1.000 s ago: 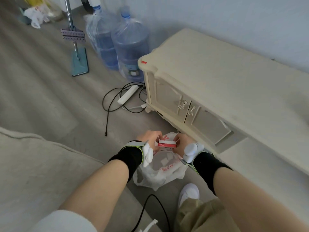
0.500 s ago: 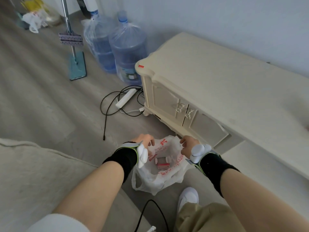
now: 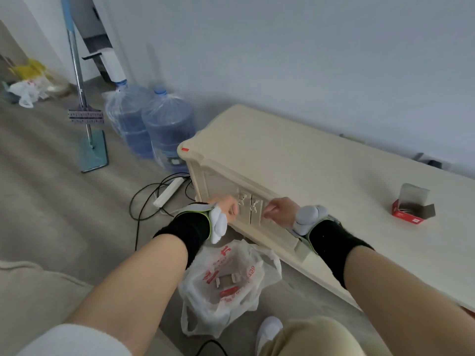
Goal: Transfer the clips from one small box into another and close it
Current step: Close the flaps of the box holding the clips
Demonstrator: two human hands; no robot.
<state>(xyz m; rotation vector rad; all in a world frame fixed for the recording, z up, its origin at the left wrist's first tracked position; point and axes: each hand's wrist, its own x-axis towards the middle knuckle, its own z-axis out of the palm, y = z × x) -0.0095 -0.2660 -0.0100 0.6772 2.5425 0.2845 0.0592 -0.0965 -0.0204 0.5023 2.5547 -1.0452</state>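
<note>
A small red and white box (image 3: 227, 287) lies inside a white plastic bag (image 3: 246, 273) on the floor, below and between my wrists. A second red box (image 3: 408, 214), open with its flaps up, stands on the cream cabinet top (image 3: 308, 170) at the right. My left hand (image 3: 228, 209) is curled into a loose fist above the bag and holds nothing. My right hand (image 3: 280, 211) hovers in front of the cabinet doors, fingers loosely bent and empty. No clips are visible.
Two large water bottles (image 3: 167, 129) stand left of the cabinet. A power strip with black cables (image 3: 168, 194) lies on the floor. A mop (image 3: 88, 140) stands further left. A grey cushion (image 3: 38, 304) is at the bottom left, my white shoe (image 3: 268, 330) below the bag.
The small box went from my hands into the bag. Both hands then let go of the bag's rim and rose in front of the cabinet. The view tilted up.
</note>
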